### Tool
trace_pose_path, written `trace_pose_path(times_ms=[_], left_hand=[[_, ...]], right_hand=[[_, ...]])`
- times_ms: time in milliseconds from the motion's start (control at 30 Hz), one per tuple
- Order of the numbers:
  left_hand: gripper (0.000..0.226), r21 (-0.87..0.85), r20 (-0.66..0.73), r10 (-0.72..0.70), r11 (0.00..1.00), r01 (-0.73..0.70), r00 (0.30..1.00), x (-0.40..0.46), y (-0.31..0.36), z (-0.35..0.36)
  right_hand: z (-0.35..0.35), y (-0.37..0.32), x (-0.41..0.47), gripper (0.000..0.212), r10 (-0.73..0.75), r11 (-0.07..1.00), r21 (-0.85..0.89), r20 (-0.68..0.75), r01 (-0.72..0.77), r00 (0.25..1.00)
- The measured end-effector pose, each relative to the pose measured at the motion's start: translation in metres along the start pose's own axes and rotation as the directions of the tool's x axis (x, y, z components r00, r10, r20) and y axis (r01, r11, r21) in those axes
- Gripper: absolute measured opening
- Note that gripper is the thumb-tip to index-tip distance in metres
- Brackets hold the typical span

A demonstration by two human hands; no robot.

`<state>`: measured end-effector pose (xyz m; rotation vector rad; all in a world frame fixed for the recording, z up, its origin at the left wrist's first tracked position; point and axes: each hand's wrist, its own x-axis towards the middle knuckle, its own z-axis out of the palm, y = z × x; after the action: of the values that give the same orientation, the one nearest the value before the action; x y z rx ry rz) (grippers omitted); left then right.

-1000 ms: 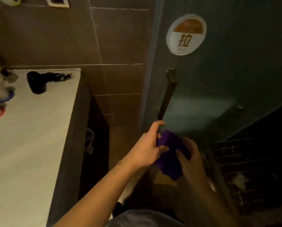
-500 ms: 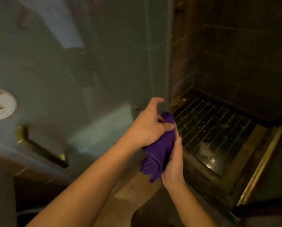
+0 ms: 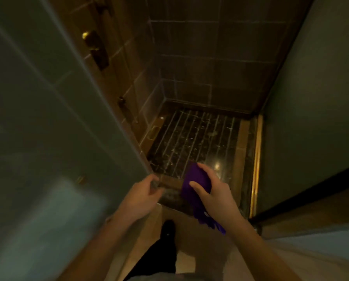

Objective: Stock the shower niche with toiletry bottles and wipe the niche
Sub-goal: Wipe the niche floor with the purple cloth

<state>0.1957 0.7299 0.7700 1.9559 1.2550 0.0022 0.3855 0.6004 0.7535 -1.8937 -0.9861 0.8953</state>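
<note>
Purple cloth [image 3: 197, 180], bunched and crumpled (tail drooping downward), gripped in right hand [image 3: 214, 193] above shower threshold.

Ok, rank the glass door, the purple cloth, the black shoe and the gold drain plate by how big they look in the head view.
1. Glass door, by far the largest.
2. Purple cloth, held in the right hand.
3. Black shoe.
4. Gold drain plate, smallest, though it lies farther from the camera.

Right hand [image 3: 214, 191] clenched around something, left hand [image 3: 141, 197] loosely curled, holding nothing.
</note>
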Motion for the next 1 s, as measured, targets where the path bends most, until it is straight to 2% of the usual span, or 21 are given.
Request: trace_pose_path(times_ms=[67, 133, 200, 300, 367, 533, 633, 733, 800, 867, 1000], left_hand=[[0.023, -0.027, 0.078, 0.048, 0.999, -0.046, 0.996, 0.038, -0.005, 0.002], [0.024, 0.028, 0.116, 0.097, 0.995, -0.1, 0.989, 0.075, -0.007, 0.003], [0.026, 0.095, 0.135, 0.08, 0.991, -0.094, 0.988, 0.107, -0.022, 0.012], [0.031, 0.225, 0.213, -0.047, 0.974, -0.003, 0.976, 0.143, -0.063, 0.03], [0.03, 0.288, 0.302, -0.143, 0.956, 0.053, 0.943, 0.164, -0.092, 0.038], [0.024, 0.175, 0.367, -0.369, 0.929, 0.326, 0.854, 0.222, -0.136, 0.05], [0.017, 0.23, 0.447, -0.524, 0.85, 0.473, 0.725, 0.263, -0.118, 0.047], [0.022, 0.279, 0.48, -0.579, 0.813, 0.51, 0.66, 0.314, -0.092, 0.046], [0.019, 0.246, 0.46, -0.576, 0.814, 0.526, 0.676, 0.347, -0.067, 0.044], [0.019, 0.175, 0.41, -0.549, 0.831, 0.529, 0.728, 0.378, -0.031, 0.04], [0.016, 0.01, 0.399, -0.486, 0.85, 0.526, 0.778, 0.432, 0.07, 0.046]], right_hand=[[-0.006, 0.005, 0.017, 0.065, 0.021, 0.991, -0.127, -0.07, -0.03, 0.997], [-0.011, 0.008, 0.033, 0.068, 0.048, 0.965, -0.249, -0.127, -0.079, 0.991], [-0.016, 0.01, 0.047, 0.066, 0.085, 0.937, -0.32, -0.171, -0.137, 0.982], [-0.02, 0.011, 0.065, 0.061, 0.166, 0.938, -0.256, -0.259, -0.234, 0.951], [-0.025, 0.008, 0.078, 0.058, 0.201, 0.938, -0.211, -0.313, -0.274, 0.928], [-0.044, 0.015, 0.12, 0.045, 0.229, 0.95, -0.11, -0.386, -0.292, 0.893], [-0.064, 0.028, 0.156, 0.043, 0.279, 0.946, -0.046, -0.39, -0.321, 0.878], [-0.092, 0.043, 0.205, 0.042, 0.292, 0.948, -0.001, -0.396, -0.319, 0.87], [-0.117, 0.051, 0.242, 0.041, 0.272, 0.953, -0.011, -0.399, -0.301, 0.876], [-0.143, 0.052, 0.277, 0.041, 0.285, 0.952, -0.001, -0.371, -0.308, 0.884], [-0.198, 0.054, 0.345, 0.039, 0.246, 0.966, -0.015, -0.27, -0.259, 0.931]])
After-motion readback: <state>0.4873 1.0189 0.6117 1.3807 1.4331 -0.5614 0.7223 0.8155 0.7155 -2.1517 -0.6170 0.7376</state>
